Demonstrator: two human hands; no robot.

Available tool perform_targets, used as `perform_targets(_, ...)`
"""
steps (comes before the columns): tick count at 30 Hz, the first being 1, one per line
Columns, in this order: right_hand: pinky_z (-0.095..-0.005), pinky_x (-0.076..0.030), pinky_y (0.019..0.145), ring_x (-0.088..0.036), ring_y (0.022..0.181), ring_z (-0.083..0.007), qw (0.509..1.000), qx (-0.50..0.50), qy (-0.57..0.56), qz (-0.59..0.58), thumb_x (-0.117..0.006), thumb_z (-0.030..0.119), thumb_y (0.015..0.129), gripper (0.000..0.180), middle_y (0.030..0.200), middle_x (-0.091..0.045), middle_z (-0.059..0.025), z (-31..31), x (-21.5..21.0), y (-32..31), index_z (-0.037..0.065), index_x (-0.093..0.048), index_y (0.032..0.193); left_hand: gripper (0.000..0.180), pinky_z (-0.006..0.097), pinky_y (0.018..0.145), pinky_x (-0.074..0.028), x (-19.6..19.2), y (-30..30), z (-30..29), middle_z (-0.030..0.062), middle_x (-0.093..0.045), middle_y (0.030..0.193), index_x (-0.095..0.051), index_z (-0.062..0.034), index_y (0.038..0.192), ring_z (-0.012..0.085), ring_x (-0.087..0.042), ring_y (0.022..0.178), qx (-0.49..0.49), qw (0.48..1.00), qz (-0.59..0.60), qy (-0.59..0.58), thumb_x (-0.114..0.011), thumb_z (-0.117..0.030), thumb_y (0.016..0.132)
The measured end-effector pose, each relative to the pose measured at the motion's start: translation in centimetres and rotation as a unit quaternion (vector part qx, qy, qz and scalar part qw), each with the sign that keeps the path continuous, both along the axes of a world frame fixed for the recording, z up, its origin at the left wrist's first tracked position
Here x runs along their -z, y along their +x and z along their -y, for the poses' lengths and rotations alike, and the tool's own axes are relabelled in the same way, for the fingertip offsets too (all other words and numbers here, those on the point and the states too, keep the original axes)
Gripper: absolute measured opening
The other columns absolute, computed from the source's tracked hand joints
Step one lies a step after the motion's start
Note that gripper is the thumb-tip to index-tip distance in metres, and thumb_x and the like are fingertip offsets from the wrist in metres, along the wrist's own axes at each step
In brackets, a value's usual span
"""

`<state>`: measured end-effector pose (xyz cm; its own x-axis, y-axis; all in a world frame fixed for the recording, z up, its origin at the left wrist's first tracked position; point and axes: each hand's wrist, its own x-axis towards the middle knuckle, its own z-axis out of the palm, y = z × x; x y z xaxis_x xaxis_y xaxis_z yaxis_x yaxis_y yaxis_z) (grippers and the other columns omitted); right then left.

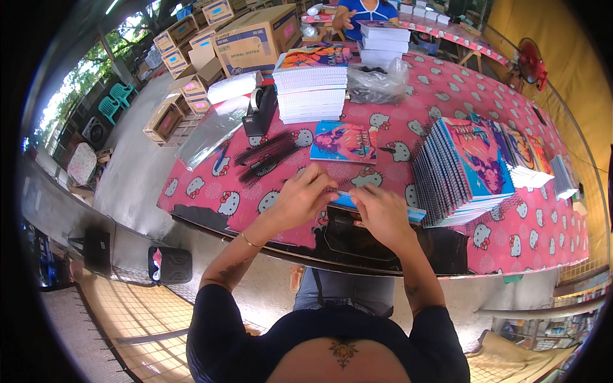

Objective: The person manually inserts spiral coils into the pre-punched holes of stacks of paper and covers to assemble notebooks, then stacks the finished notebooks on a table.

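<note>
My left hand [305, 199] is closed in a pinch at the left end of a blue-covered notebook [345, 200], where a short bit of dark spiral coil [330, 189] shows at the fingertips. My right hand [385, 216] grips the same notebook, thumb and fingers along its edge. The notebook is seen nearly edge-on over the table's near edge. Just beyond the hands lies a loose notebook cover [344, 142] with a pink and blue picture. Loose black spiral coils [265, 156] lie in a bundle to the left. Bound notebooks stand in a stack [460, 169] on the right.
A pink patterned cloth covers the table [396, 167]. At the back are a tall stack of notebooks [311, 89], a black tape dispenser [260, 113], clear plastic [380, 82] and cardboard boxes [258, 41]. A person in blue [365, 11] is across the table. A red fan [530, 60] stands right.
</note>
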<state>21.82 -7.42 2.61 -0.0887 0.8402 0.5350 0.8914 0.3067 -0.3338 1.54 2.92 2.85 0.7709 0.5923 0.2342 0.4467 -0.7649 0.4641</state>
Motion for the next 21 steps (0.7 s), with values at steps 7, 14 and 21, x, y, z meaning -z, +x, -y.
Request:
perform_targets(7,-0.0436,-0.050,0.060,-0.066,0.069,-0.0307,1.000,0.009,0.007,0.003,-0.064,0.015,0.089,0.005,0.081,-0.063,-0.0069,-0.3,0.5,0.0,0.010,-0.062,0.091,0.086,0.068,0.116,-0.008,11.1,0.8,6.6,0.0263,-0.034,0.157,-0.037,0.0073,0.149,0.0429,-0.025,0.149,-0.051,0.956,-0.038,0.287,-0.045,-0.060,0.097)
perform_targets(14,-0.0433,-0.051,0.069,-0.068,0.076,-0.0306,0.996,0.027,0.084,0.032,-0.066,0.015,0.087,0.020,0.089,-0.068,-0.0075,2.5,-0.5,1.6,0.012,-0.067,0.107,0.081,0.069,0.115,-0.009,8.2,0.8,7.6,0.0290,-0.032,0.157,-0.037,0.0050,0.150,0.0445,-0.024,0.150,0.008,0.973,-0.091,0.213,-0.049,-0.055,0.097)
perform_targets(21,-0.0443,-0.049,0.072,-0.068,0.081,-0.0315,0.999,0.014,-0.040,0.003,-0.067,0.012,0.086,0.027,0.092,-0.071,-0.0082,3.1,0.3,3.1,0.011,-0.068,0.113,0.081,0.065,0.116,-0.017,7.3,1.2,5.0,0.0231,-0.036,0.157,-0.039,0.0018,0.149,0.0383,-0.029,0.149,0.011,0.948,-0.067,0.311,-0.056,-0.054,0.093)
